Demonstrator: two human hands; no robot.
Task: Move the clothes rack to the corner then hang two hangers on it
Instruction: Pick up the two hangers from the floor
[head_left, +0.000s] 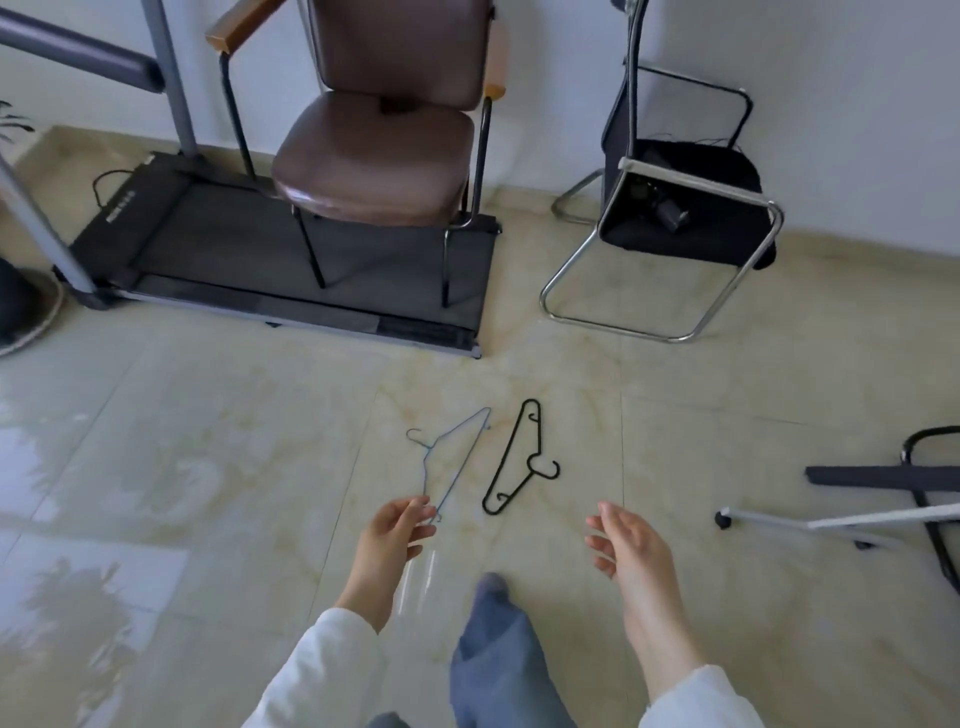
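Note:
Two hangers lie side by side on the tiled floor in front of me: a thin blue wire hanger (464, 462) and, to its right, a black plastic hanger (506, 457). My left hand (395, 530) hovers at the blue hanger's near end, fingers apart, fingertips almost at the wire; I cannot tell if they touch it. My right hand (623, 540) is held palm-in with its fingers spread and holds nothing, to the right of the black hanger. A wheeled frame with a pale bar (831, 519), possibly the clothes rack, juts in at the right edge and is mostly cut off.
A treadmill (291, 270) lies along the far wall with a brown padded armchair (379, 171) standing on it. A black chair on a chrome frame (685, 208) stands in the right corner. A round dark base (21, 312) is at the left edge. My jeans leg (498, 649) is below.

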